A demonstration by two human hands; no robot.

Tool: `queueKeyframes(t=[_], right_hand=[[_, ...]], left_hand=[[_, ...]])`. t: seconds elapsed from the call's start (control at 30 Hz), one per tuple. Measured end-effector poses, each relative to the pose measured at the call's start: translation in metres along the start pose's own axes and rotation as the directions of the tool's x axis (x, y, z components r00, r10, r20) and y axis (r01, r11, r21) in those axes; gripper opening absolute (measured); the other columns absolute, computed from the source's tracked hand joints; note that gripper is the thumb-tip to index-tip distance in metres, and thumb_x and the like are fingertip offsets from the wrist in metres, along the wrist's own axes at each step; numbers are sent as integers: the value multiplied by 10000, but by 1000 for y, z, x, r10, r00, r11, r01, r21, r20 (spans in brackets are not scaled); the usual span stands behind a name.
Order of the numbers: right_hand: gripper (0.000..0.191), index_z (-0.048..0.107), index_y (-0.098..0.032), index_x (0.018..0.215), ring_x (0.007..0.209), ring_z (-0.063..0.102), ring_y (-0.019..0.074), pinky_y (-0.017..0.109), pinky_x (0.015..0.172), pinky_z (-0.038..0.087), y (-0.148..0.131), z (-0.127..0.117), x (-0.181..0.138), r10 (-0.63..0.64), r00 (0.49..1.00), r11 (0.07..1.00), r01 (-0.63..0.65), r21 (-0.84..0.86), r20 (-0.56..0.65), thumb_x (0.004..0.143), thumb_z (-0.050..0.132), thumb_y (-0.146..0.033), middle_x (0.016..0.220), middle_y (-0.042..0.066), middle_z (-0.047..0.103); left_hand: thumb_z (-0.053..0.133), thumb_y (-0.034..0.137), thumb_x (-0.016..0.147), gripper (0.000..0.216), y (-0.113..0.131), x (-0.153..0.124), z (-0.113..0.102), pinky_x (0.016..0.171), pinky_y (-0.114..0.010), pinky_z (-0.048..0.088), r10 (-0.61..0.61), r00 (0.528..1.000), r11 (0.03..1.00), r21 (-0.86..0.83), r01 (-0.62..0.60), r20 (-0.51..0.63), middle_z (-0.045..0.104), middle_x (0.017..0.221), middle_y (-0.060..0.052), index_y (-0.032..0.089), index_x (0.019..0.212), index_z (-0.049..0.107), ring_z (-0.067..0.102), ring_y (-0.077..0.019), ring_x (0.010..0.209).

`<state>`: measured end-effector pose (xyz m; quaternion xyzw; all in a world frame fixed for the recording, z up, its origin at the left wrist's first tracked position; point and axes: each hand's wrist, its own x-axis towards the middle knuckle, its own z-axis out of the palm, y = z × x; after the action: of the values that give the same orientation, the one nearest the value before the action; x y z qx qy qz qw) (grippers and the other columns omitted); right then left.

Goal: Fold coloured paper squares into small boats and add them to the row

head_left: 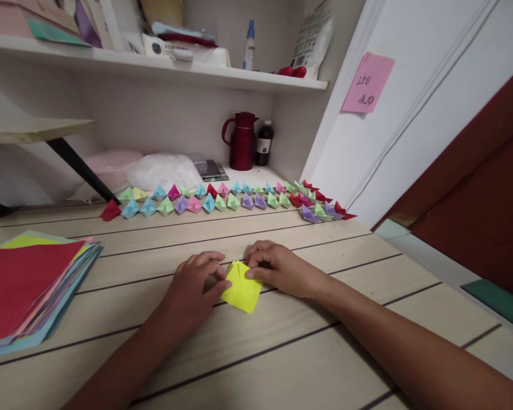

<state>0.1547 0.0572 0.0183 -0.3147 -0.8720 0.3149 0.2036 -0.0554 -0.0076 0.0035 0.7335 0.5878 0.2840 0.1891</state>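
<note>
A small yellow folded paper [241, 291] is held between my two hands just above the wooden table. It is roughly square, with a slit and small flaps at its top corner. My left hand [199, 282] has its thumb on the left corner of the paper, with the fingers curled around beside it. At the upper right edge, my right hand [280, 267] pinches the paper between thumb and curled fingers. The undersides of the fingers are partly hidden.
Rows of colourful folded paper boats [192, 204] line the table's back edge. A stack of coloured paper [29, 279] lies at the left. Behind stand a red thermos jug [242, 142] and a dark bottle [264, 145]. A pink note [367, 82] hangs on the wall.
</note>
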Motion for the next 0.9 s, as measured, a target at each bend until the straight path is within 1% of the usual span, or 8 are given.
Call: queueKeyframes(t=[0.1,0.23,0.37,0.47,0.53,0.6,0.73,0.9], right_hand=[[133,605,-166,723,859,542,170,295,786,410,-1,3,1,-2,999,994,-2,-109,-40,825,656,-235,865,41,599],[88,608,-178,848,836,528,169,291,760,412,1,6,0,0,998,979,-14,-206,-69,821,645,-253,882,41,562],[290,581,-221,1100,924,538,187,320,827,424,1,8,-2,30,997,979,-44,-201,-75,815,634,-234,1044,62,550],[418,525,-249,1210,981,537,200,335,855,427,2,9,-1,44,995,981,-59,-185,-87,807,631,-211,1126,73,535],[411,523,-247,1192,962,543,195,331,842,434,4,11,0,55,993,982,-73,-173,-104,799,631,-200,1115,67,539],[356,540,-237,1128,915,550,183,318,816,440,6,11,1,62,991,983,-80,-164,-117,788,637,-195,1073,54,548],[244,589,-224,1028,825,557,154,296,779,443,8,12,3,69,991,983,-87,-161,-114,790,637,-200,1020,39,546],[261,617,-223,1064,849,558,165,293,784,433,6,14,4,22,989,979,-51,-198,-144,805,640,-203,997,46,559]], left_hand=[[532,289,826,188,0,1,0,950,-450,384,-1,1000,1000,15,1,-8,636,1177,-56,214,663,592,544,-258,1117],[595,243,783,141,2,1,2,935,-447,394,7,1000,996,84,-4,-25,635,1174,-53,210,652,554,543,-257,1109],[637,212,753,145,3,0,4,918,-458,405,5,999,992,129,-1,-32,636,1156,-50,207,649,536,551,-264,1091],[650,190,745,88,1,0,7,942,-468,405,26,996,990,143,-14,-87,610,1195,-61,215,783,574,530,-270,1139],[645,186,758,213,0,-1,8,971,-469,396,65,990,987,157,-45,-122,556,1275,-75,230,962,598,483,-273,1213],[621,189,789,293,-2,-1,9,978,-475,393,115,988,977,192,-95,-101,488,1357,-77,260,1072,611,478,-272,1227],[569,197,837,259,-5,-2,10,954,-483,403,163,986,957,248,-150,-33,450,1401,-56,308,1041,684,551,-259,1137],[584,236,834,225,-6,-1,8,965,-489,397,129,991,969,218,-119,-35,538,1311,-49,316,1001,711,531,-270,1168]])
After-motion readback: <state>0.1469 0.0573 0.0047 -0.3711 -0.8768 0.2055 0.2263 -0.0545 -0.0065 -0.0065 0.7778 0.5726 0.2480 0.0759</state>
